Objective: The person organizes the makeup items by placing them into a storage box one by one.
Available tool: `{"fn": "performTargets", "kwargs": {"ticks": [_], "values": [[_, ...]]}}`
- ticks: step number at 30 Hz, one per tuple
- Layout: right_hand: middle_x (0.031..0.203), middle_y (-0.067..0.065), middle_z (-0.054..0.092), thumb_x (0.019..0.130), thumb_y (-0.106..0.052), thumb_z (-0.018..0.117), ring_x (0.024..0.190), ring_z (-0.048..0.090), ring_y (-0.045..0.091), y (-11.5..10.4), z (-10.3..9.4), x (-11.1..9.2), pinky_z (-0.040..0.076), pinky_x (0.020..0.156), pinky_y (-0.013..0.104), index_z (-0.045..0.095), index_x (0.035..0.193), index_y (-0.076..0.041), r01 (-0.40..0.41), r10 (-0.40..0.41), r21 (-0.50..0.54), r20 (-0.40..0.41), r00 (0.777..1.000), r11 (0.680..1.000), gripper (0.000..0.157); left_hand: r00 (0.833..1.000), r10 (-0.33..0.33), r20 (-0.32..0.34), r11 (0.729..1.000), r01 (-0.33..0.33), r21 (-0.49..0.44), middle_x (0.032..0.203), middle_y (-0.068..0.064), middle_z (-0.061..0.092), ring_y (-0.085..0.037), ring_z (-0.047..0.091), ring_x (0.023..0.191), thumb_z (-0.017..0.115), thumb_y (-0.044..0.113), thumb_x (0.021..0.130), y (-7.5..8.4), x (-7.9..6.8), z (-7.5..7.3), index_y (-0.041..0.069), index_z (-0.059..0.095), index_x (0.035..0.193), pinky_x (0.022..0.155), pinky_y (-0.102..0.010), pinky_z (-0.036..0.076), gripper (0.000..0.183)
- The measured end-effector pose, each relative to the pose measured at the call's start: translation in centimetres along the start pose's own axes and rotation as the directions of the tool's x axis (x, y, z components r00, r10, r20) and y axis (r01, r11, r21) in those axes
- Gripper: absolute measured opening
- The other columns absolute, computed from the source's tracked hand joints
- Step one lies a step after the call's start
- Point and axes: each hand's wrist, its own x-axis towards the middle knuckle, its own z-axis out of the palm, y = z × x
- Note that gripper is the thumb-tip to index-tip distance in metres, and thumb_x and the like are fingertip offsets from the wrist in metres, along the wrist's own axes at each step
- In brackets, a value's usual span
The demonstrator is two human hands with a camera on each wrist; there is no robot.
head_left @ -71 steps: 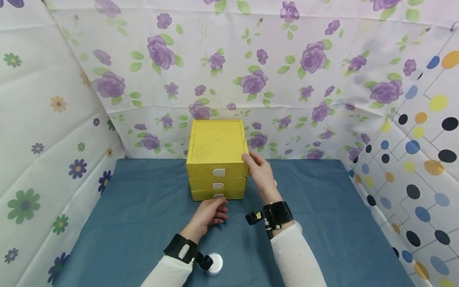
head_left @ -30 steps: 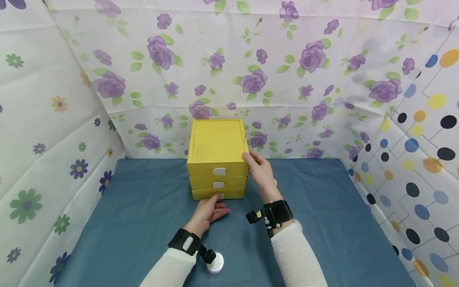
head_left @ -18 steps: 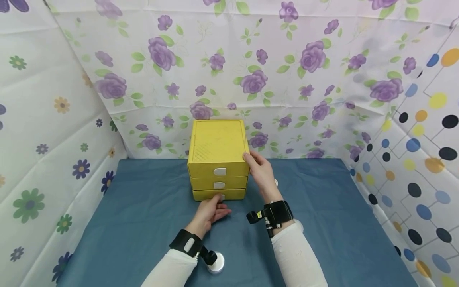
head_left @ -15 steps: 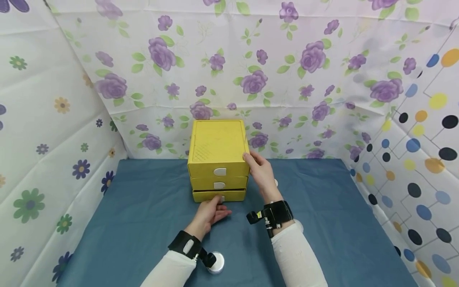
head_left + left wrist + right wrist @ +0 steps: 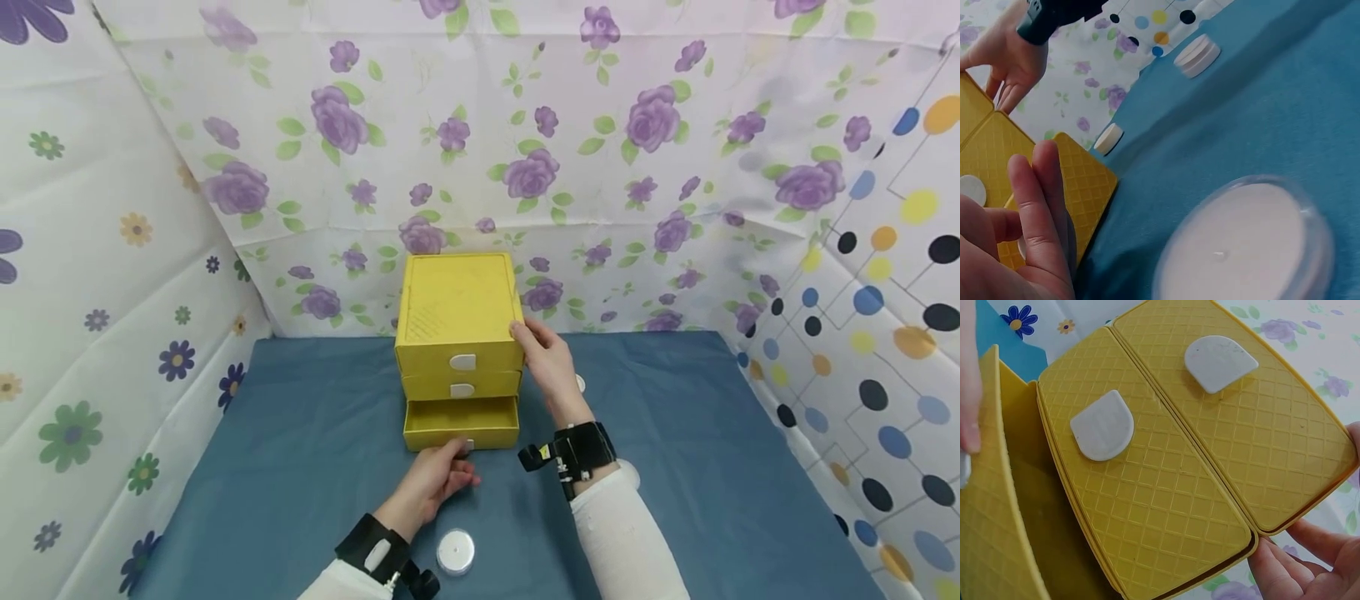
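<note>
A yellow mini chest of drawers (image 5: 461,296) with white tab handles stands against the back wall. Its bottom drawer (image 5: 429,438) is pulled part way out, and the visible inside is bare. My left hand (image 5: 431,482) pinches that drawer's handle (image 5: 469,445) between thumb and bent fingers, the other fingers extended below. My right hand (image 5: 551,367) grips the right side of the chest near its top front corner, thumb on top. Close up in the right wrist view, the upper two drawers (image 5: 1147,487) are closed, and fingertips (image 5: 1272,565) touch the chest's side.
A round white-lidded container (image 5: 455,552) lies on the blue cloth (image 5: 300,467) near my left wrist. Two more round white containers, one small one (image 5: 1109,139) by the chest and another (image 5: 1197,55), lie to the right, partly behind my right arm. Patterned curtains enclose three sides.
The bottom drawer has slid out toward me, drawn by my left hand, which moved from fingering the handle to pulling back. My right hand keeps its grip on the chest.
</note>
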Motion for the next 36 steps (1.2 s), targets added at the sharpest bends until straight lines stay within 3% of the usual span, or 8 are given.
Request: {"fn": "performTargets", "kwargs": {"ticks": [7, 14, 29, 36], "values": [[0.138, -0.002, 0.053, 0.086, -0.072, 0.059, 0.117, 0.053, 0.016, 0.2, -0.2, -0.3, 0.045, 0.101, 0.049, 0.052, 0.142, -0.028, 0.015, -0.015, -0.012, -0.011, 1.0, 1.0, 0.072, 0.999, -0.019, 0.041, 1.0, 0.019, -0.013, 0.07, -0.002, 0.061, -0.015, 0.067, 0.061, 0.054, 0.033, 0.102, -0.7, -1.0, 0.1, -0.01, 0.045, 0.127, 0.057, -0.02, 0.057, 0.051], [0.136, -0.002, 0.055, 0.084, -0.073, 0.059, 0.116, 0.054, 0.015, 0.4, -0.3, -0.1, 0.046, 0.1, 0.047, 0.053, 0.141, -0.027, 0.01, -0.011, -0.018, -0.02, 1.0, 1.0, 0.074, 0.996, -0.079, 0.045, 0.997, 0.08, -0.018, 0.07, -0.003, 0.061, -0.016, 0.068, 0.063, 0.053, 0.032, 0.102, -1.1, -1.7, 0.0, -0.01, 0.045, 0.129, 0.056, -0.02, 0.057, 0.05], [0.133, -0.003, 0.056, 0.084, -0.074, 0.059, 0.114, 0.054, 0.014, 0.2, 0.1, 0.1, 0.047, 0.098, 0.045, 0.054, 0.14, -0.026, 0.02, -0.02, -0.032, -0.02, 1.0, 0.999, 0.074, 0.994, -0.078, 0.071, 0.997, 0.08, -0.024, 0.072, -0.003, 0.06, -0.019, 0.068, 0.065, 0.054, 0.032, 0.102, -1.6, -2.3, -0.6, -0.011, 0.043, 0.129, 0.062, -0.025, 0.059, 0.053], [0.134, -0.002, 0.055, 0.083, -0.075, 0.059, 0.115, 0.054, 0.015, 0.1, 0.1, 0.1, 0.047, 0.099, 0.045, 0.054, 0.14, -0.024, 0.008, -0.009, -0.031, -0.022, 1.0, 0.999, 0.077, 0.992, -0.067, 0.103, 0.998, 0.065, 0.023, 0.071, -0.003, 0.061, -0.017, 0.068, 0.063, 0.054, 0.032, 0.102, -1.9, -2.8, -1.1, -0.012, 0.046, 0.128, 0.06, -0.025, 0.059, 0.051]]}}
